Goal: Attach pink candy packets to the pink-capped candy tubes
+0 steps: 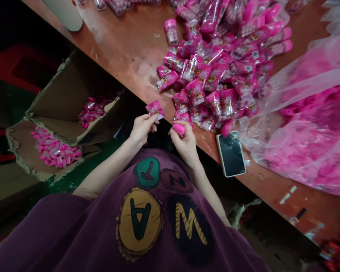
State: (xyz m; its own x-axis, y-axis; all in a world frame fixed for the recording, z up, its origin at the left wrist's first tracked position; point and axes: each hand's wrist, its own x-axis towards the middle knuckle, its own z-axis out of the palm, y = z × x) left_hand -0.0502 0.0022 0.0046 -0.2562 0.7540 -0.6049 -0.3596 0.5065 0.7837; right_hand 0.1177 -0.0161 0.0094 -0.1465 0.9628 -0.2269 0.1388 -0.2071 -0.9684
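Note:
My left hand (141, 130) pinches a small printed pink wrapper (154, 107) near the table's front edge. A pale bit shows at the wrapper's lower end. Beside it, my right hand (186, 145) is closed around a smooth, rounded pink cap (178, 129); whether a container is attached below is hidden by the fingers. The two hands are a short way apart, in front of my body. Just beyond them lies a heap of small candy containers in printed pink wrappers (196, 91). An unwrapped clear jar with a pink cap (170, 31) lies at the heap's far left.
A phone (231, 154) lies by the table edge, right of the heap. Farther right, a clear plastic bag (297, 151) bulges with pink pieces. Left of the table (124, 45), an open cardboard box (59, 87) and another carton with pink pieces (56, 147) stand lower down.

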